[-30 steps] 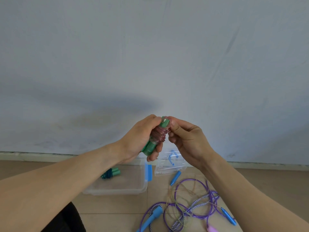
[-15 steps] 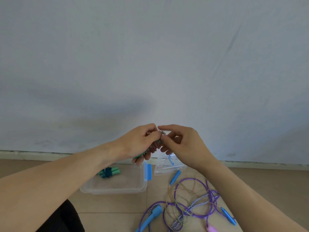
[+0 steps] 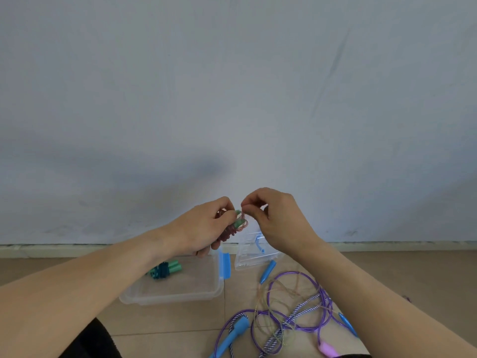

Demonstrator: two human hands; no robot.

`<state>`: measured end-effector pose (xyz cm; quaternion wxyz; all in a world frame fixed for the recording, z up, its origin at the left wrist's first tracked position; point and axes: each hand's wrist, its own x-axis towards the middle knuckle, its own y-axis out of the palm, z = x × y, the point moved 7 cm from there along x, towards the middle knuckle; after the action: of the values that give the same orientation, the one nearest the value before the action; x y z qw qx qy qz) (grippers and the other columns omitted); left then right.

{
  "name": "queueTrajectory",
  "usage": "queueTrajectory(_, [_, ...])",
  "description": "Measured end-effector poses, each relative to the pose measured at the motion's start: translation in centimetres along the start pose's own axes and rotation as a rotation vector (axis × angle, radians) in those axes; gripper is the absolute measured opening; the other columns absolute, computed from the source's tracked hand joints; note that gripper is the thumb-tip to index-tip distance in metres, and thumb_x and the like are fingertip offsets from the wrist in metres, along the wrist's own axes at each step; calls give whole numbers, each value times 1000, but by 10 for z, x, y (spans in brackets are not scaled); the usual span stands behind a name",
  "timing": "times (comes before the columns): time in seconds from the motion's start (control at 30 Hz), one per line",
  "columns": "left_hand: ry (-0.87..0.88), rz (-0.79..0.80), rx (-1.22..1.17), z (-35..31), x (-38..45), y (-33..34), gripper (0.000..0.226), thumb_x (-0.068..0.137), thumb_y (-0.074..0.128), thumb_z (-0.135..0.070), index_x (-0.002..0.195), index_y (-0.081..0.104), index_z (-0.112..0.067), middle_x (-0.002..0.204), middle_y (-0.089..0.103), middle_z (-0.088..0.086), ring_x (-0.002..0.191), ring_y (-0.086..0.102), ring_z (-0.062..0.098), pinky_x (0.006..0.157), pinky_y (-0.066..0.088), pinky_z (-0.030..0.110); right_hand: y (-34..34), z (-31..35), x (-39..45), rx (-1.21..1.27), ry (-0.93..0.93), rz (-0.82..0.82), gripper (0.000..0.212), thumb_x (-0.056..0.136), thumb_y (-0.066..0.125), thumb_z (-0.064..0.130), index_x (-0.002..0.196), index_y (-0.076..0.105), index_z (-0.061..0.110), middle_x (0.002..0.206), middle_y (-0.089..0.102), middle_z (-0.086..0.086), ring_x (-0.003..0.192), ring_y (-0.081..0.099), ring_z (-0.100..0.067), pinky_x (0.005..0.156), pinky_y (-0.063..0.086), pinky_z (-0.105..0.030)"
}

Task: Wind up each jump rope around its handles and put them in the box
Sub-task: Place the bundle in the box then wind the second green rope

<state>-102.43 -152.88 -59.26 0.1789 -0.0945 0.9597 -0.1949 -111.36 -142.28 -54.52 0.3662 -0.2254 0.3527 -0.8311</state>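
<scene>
1. A pale wall (image 3: 232, 86) rises behind a tiled floor (image 3: 413, 275).
2. The left hand (image 3: 204, 228) grips green handles (image 3: 238, 222) wound with reddish rope (image 3: 229, 232), held above the box (image 3: 170, 290).
3. The right hand (image 3: 276, 215) pinches the rope's end loop beside the handles.
4. A wound rope (image 3: 165, 270) lies in the box; loose ropes (image 3: 291, 313) lie tangled to its right.

Two hands are in view, the left hand (image 3: 204, 229) and the right hand (image 3: 276, 215), and between them is one wound rope bundle (image 3: 236, 226) with green handles. One clear box (image 3: 173, 285) sits on the floor at near left, and inside it lies one wound teal bundle (image 3: 165, 270). One clear lid (image 3: 254, 250) lies to its right. Near right, a tangle of loose ropes (image 3: 296, 313) shows at least three cords: purple, striped, pale. Blue handles (image 3: 233, 334) number four, and there is one pink handle (image 3: 327, 348).
</scene>
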Motion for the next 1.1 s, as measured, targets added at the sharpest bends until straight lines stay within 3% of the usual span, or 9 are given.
queueTrajectory(0.07, [4, 2, 41, 2, 1, 1, 20, 101, 43, -40, 95, 57, -27, 62, 61, 0, 37, 49, 15, 39, 38, 27, -8, -6, 2, 101, 46, -62, 10, 95, 60, 13, 91, 69, 15, 81, 70, 9, 76, 63, 0, 69, 46, -8])
queueTrajectory(0.2, [85, 30, -77, -5, 1, 6, 22, 99, 44, -43, 93, 60, -29, 77, 60, 18, 64, 56, 53, 45, 42, 36, -11, -34, 0, 504, 334, -159, 14, 100, 53, 12, 98, 65, 6, 79, 75, -2, 66, 71, -10, 61, 54, -20])
queueTrajectory(0.27, [134, 58, -79, -12, -1, 11, 20, 99, 45, -43, 97, 60, -28, 74, 59, 15, 58, 52, 49, 46, 41, 38, -3, -46, -5, 729, 533, -165, 20, 100, 52, 12, 101, 66, -1, 79, 73, -6, 59, 66, -11, 56, 53, -22])
queueTrajectory(0.37, [213, 96, -15, -19, -3, 18, 16, 102, 45, -40, 101, 58, -31, 69, 58, 6, 48, 49, 24, 44, 42, 33, 10, -54, -9, 907, 715, -130, 21, 99, 55, 11, 89, 68, -2, 75, 67, -7, 56, 52, -10, 47, 43, -20])
queueTrajectory(0.5, [278, 105, 76, -23, -7, 17, 13, 102, 48, -38, 104, 58, -33, 73, 64, -2, 57, 54, 23, 42, 42, 24, 18, -57, -7, 830, 704, -107, 18, 97, 58, 12, 85, 69, 2, 65, 65, 0, 51, 41, -10, 43, 35, -19])
queueTrajectory(0.63, [223, 118, 206, -5, -5, 10, 15, 99, 48, -48, 103, 58, -38, 83, 70, 1, 68, 67, 26, 59, 59, 45, 10, -47, 1, 278, 448, -112, 11, 93, 60, 13, 88, 69, 10, 71, 71, 4, 58, 61, -6, 56, 47, -15])
queueTrajectory(0.83, [162, 113, 277, 3, -1, -1, 15, 100, 48, -40, 106, 60, -32, 67, 63, -10, 52, 55, 4, 48, 44, 19, 24, -54, 1, 706, 678, -183, 12, 94, 57, 1, 97, 68, 5, 75, 68, -7, 59, 52, -12, 54, 48, -22])
queueTrajectory(0.93, [288, 29, 591, -10, -8, -4, 16, 97, 49, -40, 96, 55, -26, 62, 54, -7, 54, 49, 8, 52, 36, 23, 38, -48, 9, 878, 783, -218, 17, 91, 53, -6, 94, 66, 6, 69, 63, -9, 56, 47, -13, 51, 40, -23])
queueTrajectory(1.1, [230, 18, 733, 16, -17, -18, 26, 96, 48, -51, 94, 51, -26, 63, 52, -7, 57, 49, 7, 53, 34, 27, 81, -28, 25, 588, 649, 33, 13, 92, 55, 6, 95, 68, 6, 76, 67, -7, 61, 52, -16, 56, 43, -27])
